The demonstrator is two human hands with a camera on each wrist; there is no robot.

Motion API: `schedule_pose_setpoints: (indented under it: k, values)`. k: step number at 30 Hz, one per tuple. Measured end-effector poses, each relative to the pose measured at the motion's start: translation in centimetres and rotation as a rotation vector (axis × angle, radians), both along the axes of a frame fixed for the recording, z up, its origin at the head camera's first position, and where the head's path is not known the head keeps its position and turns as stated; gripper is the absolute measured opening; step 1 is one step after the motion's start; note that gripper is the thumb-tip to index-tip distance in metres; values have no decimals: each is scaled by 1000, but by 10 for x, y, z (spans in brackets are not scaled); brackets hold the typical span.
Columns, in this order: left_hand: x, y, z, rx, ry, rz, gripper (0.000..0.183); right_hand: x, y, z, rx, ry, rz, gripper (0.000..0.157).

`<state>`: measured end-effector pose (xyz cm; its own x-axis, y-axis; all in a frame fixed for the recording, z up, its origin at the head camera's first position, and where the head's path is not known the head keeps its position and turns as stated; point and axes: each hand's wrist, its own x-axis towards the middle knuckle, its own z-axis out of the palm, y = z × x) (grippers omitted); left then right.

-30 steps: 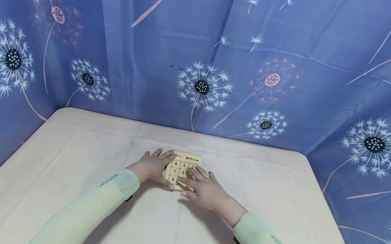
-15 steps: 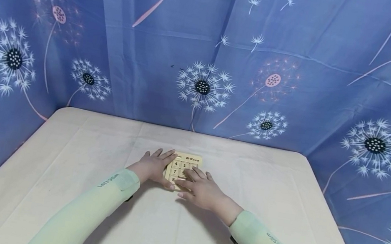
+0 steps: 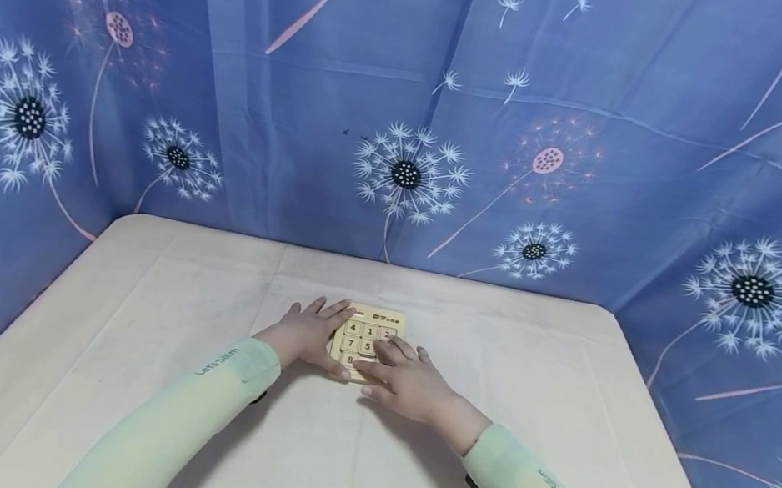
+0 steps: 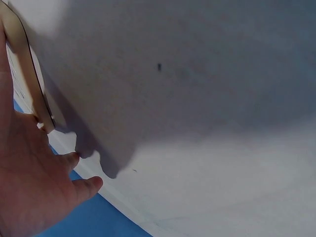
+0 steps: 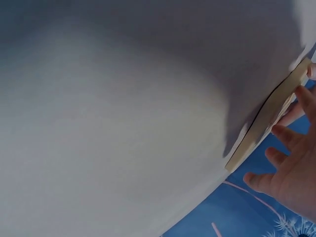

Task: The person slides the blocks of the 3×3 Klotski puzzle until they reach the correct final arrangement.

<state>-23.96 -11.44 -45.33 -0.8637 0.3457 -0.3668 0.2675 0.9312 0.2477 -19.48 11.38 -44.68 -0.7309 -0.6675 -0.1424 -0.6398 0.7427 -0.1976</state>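
Note:
In the head view, a pale yellow number sliding puzzle (image 3: 372, 317) lies flat on the table, with square tiles in a raised frame. Tiles reading 4, 1, 2, 7, 5 and 8 show; the lower right of the grid is hidden under fingers. My left hand (image 3: 305, 336) holds the puzzle's left side, thumb at the near corner and index finger at the far one. My right hand (image 3: 411, 384) lies over the lower right, its extended fingertips on the tiles. Both wrist views catch the puzzle's edge (image 4: 27, 69) side-on, the right one beside spread fingers (image 5: 289, 138).
A pale cloth covers the table (image 3: 205, 267). Blue curtains (image 3: 286, 135) printed with dandelions stand behind it and at both sides. Light green sleeves cover both forearms.
The right hand slid slightly left over the tiles, then back to the right, so the tile 2 shows again. My left hand and the puzzle stay where they were.

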Motion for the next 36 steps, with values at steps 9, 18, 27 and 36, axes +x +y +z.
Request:
schedule_pose_setpoints:
  k: [9,18,27,36]
  values:
    - [0,1,2,-7,-1,5,119,-1,7,-1,-6,7,6,48]
    - [0,1,2,-9,-4,-1,120,-2,14,-3,-4,3,5,48]
    - [0,1,1,-13,-6,8,119,-2,18,0,-3,-9,3,50]
    - [0,2,1,-14,-5,16,119,-4,23,-2,3,0,18,51]
